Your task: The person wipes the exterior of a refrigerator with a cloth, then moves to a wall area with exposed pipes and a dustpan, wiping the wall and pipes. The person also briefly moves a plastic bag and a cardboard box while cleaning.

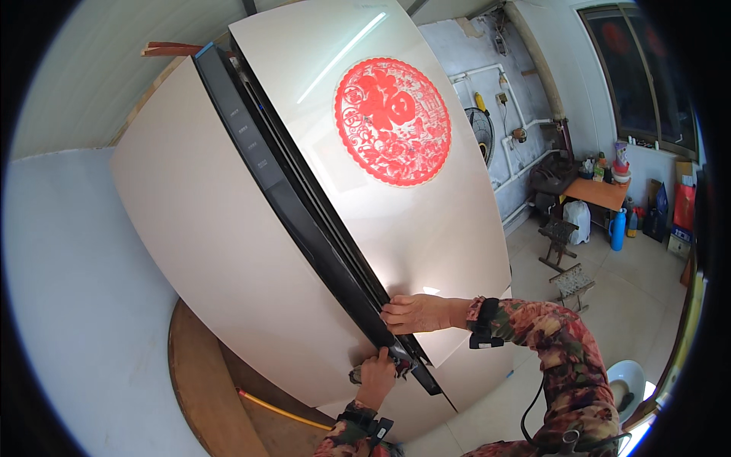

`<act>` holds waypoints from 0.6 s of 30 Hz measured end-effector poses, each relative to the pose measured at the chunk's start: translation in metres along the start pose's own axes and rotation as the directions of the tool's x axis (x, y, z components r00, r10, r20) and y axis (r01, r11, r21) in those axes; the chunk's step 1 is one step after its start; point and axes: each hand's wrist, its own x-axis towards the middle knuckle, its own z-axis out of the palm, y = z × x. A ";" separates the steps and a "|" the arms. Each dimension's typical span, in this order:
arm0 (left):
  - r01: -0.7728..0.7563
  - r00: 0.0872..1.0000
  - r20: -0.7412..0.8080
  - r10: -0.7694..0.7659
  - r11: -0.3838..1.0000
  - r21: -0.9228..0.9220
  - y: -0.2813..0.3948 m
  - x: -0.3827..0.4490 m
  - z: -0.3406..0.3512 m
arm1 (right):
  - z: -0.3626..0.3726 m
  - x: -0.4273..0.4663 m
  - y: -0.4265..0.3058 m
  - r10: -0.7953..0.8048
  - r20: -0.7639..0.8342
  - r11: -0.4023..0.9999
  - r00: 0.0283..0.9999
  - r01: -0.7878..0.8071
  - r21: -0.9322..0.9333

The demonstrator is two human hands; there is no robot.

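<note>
A tall two-door refrigerator with pale glossy doors fills the middle of the view. Its left door [228, 240] carries a black trim strip [297, 225] with a small control panel near the top. A dark gap runs between that strip and the right door [451, 228], which bears a round red paper-cut decoration [393, 121]. My left hand [378, 378] presses a dark crumpled cloth [355, 375] against the lower part of the strip. Higher up, my right hand [420, 314] has its fingers curled over the right door's inner edge; the fingertips are partly hidden.
A round brown wooden tabletop [197, 365] leans by the left wall, near a yellow rod [280, 410]. To the right are folding stools [573, 281], a blue flask [617, 230], a small table [597, 192] with bottles, and a white basin [628, 383] on the floor.
</note>
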 end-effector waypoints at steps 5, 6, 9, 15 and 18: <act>0.007 1.000 0.024 -0.006 0.999 -0.032 0.007 0.006 -0.003 | 0.003 -0.008 -0.006 0.178 -0.024 0.957 0.984 -0.168 0.235; 0.008 1.000 0.023 -0.007 0.999 -0.034 0.010 0.004 -0.005 | 0.006 -0.007 -0.010 0.215 -0.008 0.947 0.977 -0.207 0.247; 0.012 1.000 0.025 -0.011 0.999 -0.036 0.014 0.001 -0.007 | 0.020 0.000 -0.023 0.336 -0.127 0.920 0.933 -0.297 0.255; 0.032 0.999 0.020 -0.031 0.999 -0.024 0.018 0.013 -0.007 | 0.044 0.014 -0.032 0.484 -0.283 0.868 0.828 -0.414 0.275; 0.068 0.993 0.094 -0.065 0.997 -0.029 0.032 0.012 -0.013 | 0.045 0.014 -0.035 0.482 -0.284 0.872 0.829 -0.422 0.248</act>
